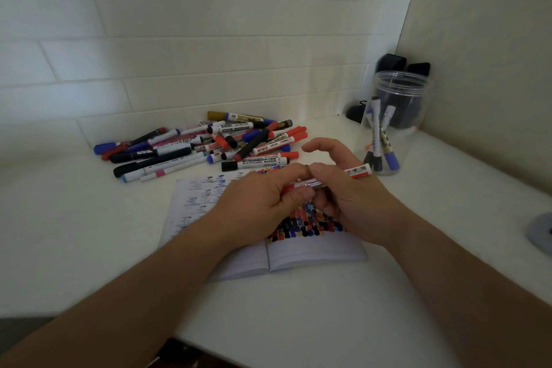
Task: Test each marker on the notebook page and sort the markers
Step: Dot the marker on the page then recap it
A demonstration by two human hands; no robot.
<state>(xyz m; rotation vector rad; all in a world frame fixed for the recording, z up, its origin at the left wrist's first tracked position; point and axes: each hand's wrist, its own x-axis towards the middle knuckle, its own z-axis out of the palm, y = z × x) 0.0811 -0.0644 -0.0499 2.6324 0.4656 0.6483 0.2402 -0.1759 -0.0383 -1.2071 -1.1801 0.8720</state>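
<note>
while both hands meet above the notebook [313, 254], the left hand [260, 203] and right hand [340, 188] each curl their fingers [301, 194] round one red marker [357, 172]. its long axis runs left-right across the notebook's far half, butt end jutting right toward the jar [391, 128]. i'd judge the cap is under the left fingers, so the pull goes leftward. the unsorted pile [209, 143] lies beyond the notebook on the bench [89, 233].

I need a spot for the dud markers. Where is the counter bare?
Bare counter lies left of the notebook, below the marker pile, and between notebook and near edge. Crowded: the pile behind the notebook, the jar right of both hands.
</note>
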